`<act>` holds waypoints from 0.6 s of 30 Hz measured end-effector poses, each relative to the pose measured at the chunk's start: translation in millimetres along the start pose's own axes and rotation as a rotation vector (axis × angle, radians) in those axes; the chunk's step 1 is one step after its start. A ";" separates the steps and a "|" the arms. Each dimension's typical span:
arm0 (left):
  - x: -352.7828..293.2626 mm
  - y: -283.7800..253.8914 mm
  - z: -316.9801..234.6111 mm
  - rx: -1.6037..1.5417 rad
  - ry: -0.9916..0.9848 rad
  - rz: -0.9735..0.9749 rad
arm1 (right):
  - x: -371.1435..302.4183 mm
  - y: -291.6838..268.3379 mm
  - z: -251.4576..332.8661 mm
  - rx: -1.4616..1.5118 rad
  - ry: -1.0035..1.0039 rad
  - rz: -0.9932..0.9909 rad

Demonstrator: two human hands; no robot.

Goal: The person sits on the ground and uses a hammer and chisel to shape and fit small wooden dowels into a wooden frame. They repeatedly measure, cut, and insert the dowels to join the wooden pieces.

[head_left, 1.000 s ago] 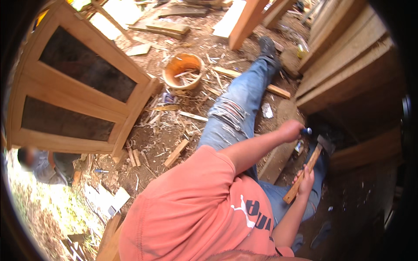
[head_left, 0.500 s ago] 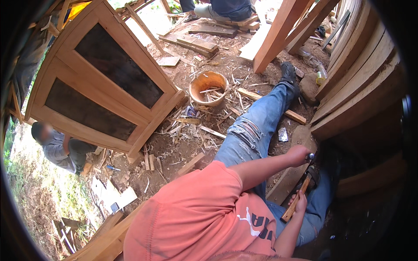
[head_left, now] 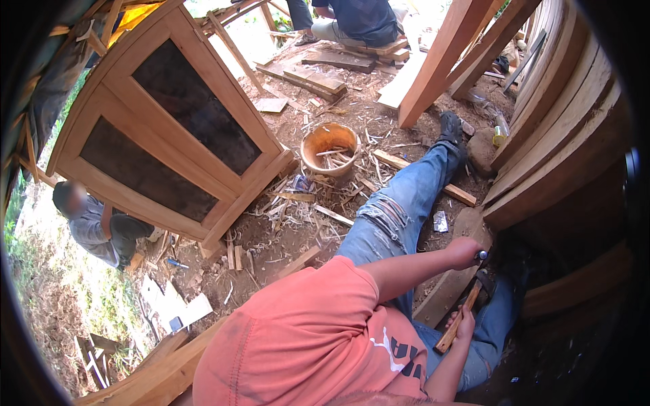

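You are closing your left grip (head_left: 464, 252) fully around one blue-ended tool (head_left: 481, 255); only its blue-and-metal end is showing, so you cannot tell its long axis. You are wrapping your right grip (head_left: 462, 323) snugly around the wooden handle of one hammer (head_left: 470, 299). Its long axis is running from lower left to upper right, and its head is pointing toward the tool's end, near it but apart, and lying closer to your left grip than to your right. Whether the tool is touching any work is hidden.

Beside both grips, one plank (head_left: 440, 300) is lying between your two legs; the hammer is sitting off its right edge, and one silver wrapper (head_left: 441, 221) is resting on the ground off its left edge. Farther out, one orange bucket (head_left: 318, 139) is holding several wood scraps. One wooden frame (head_left: 169, 139) is leaning at left with two dark panels, and one blue-handled tool (head_left: 177, 263) is lying below its lower corner. At least two other people are sitting around you.
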State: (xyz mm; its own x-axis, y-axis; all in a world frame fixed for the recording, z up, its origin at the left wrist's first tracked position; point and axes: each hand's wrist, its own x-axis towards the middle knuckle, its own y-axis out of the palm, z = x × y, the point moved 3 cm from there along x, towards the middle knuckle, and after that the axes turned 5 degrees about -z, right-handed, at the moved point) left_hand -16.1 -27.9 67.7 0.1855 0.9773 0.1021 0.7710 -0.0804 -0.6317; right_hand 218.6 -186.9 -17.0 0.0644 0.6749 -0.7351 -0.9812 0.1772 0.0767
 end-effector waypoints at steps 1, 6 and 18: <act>0.8 0.8 -0.4 -0.006 0.004 -0.006 | 0.5 -0.8 0.1 0.000 0.000 0.001; 0.9 3.5 -2.5 0.012 -0.007 0.008 | 5.4 -5.5 -2.4 -0.020 -0.003 -0.006; -15.3 -9.3 28.9 -0.075 -0.056 0.101 | 35.1 -10.6 -21.0 0.023 0.083 0.050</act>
State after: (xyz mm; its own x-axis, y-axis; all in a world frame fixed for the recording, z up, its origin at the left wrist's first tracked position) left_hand -43.7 -36.4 49.8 0.2316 0.9728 -0.0036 0.7937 -0.1911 -0.5775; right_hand 227.4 -180.2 -57.8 -0.0012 0.6218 -0.7832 -0.9783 0.1615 0.1297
